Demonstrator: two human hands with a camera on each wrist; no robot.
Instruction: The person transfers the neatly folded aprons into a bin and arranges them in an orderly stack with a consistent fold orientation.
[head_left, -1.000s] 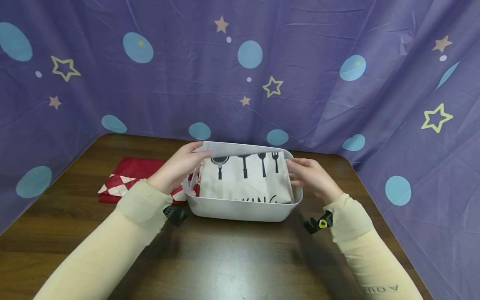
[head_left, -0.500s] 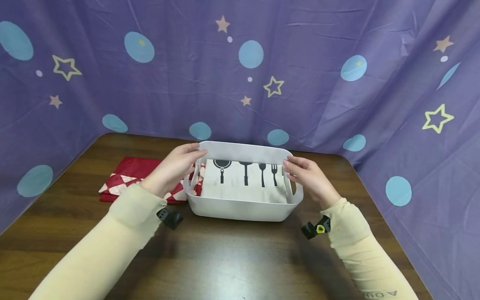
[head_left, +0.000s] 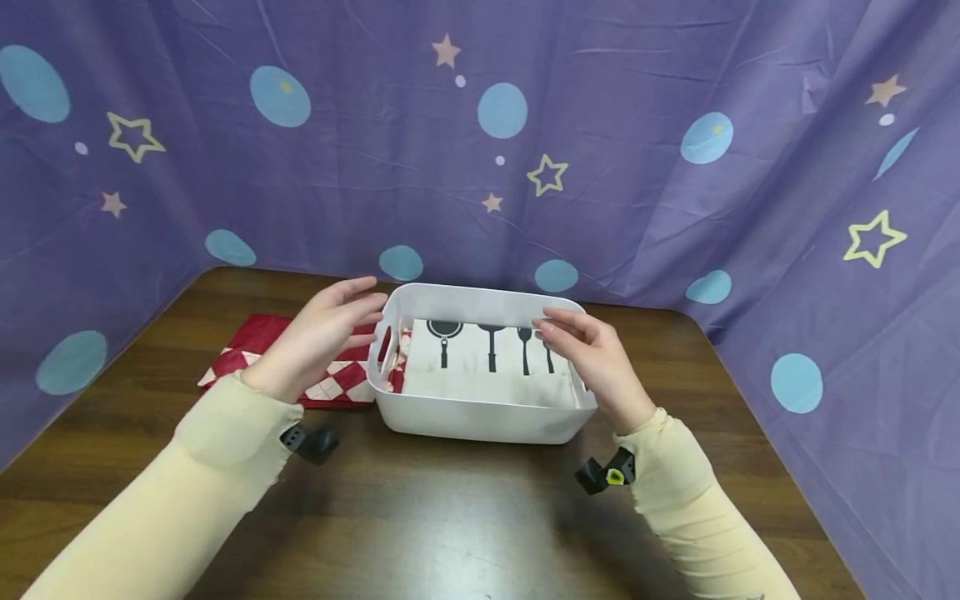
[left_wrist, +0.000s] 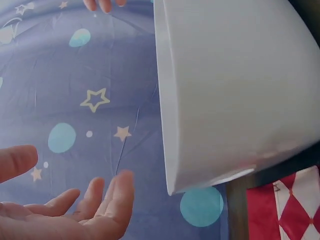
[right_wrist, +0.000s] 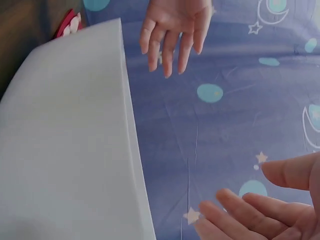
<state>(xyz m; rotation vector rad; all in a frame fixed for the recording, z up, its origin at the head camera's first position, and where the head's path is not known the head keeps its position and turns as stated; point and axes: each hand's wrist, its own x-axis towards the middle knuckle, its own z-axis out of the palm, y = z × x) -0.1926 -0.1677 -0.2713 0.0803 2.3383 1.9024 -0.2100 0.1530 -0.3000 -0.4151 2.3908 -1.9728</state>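
A white plastic basket [head_left: 480,420] with handle holes stands mid-table. Inside it lies a folded off-white cloth [head_left: 487,385] printed with a black pan, spoon and fork, and a strip of red-and-white checked cloth [head_left: 399,373] shows at its left side. My left hand [head_left: 318,337], fingers extended and holding nothing, is in the air beside the basket's left end. My right hand [head_left: 592,358] is over the basket's right end, its fingers loosely spread with nothing in them. Both wrist views show the hands apart from the basket wall.
Left of the basket, partly behind my left forearm, lies a folded red cloth [head_left: 258,331] with a checked border. The brown wooden table [head_left: 450,517] runs back to a purple curtain [head_left: 420,167] with stars and blue ovals.
The off-white cloth has dropped lower into the basket and left both hands. My left hand has moved left off the basket; my right hand has shifted left above its right end.
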